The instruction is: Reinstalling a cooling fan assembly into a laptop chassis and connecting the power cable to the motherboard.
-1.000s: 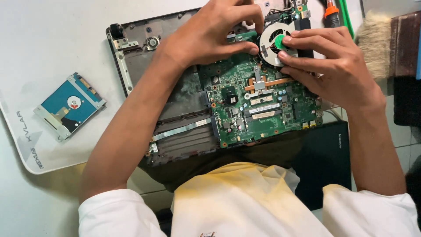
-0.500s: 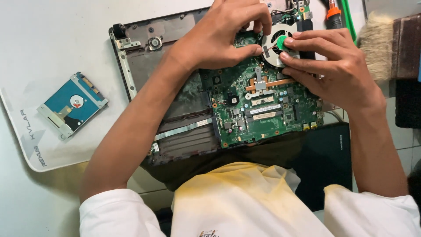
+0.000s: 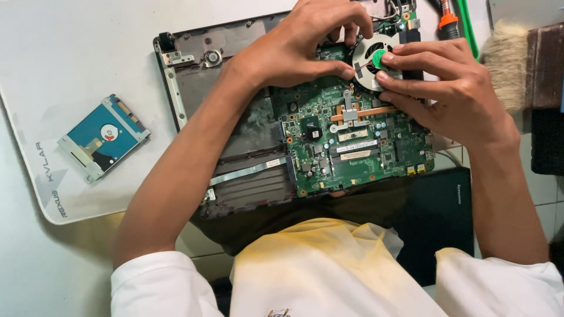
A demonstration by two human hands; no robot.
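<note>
On a white mat (image 3: 70, 53) lie one opened grey laptop chassis (image 3: 235, 117), one green motherboard (image 3: 352, 141), one blue hard drive (image 3: 104, 138); left hand (image 3: 294, 50) and right hand (image 3: 452, 88) pinch the round silver fan (image 3: 371, 58).

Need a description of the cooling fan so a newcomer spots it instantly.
Start at the green circuit board sitting in the opened grey laptop shell mid-table. Go to the board's far right corner, where both hands meet. The fan is the round silvery housing with a bright green hub, the only circular part there.
</note>
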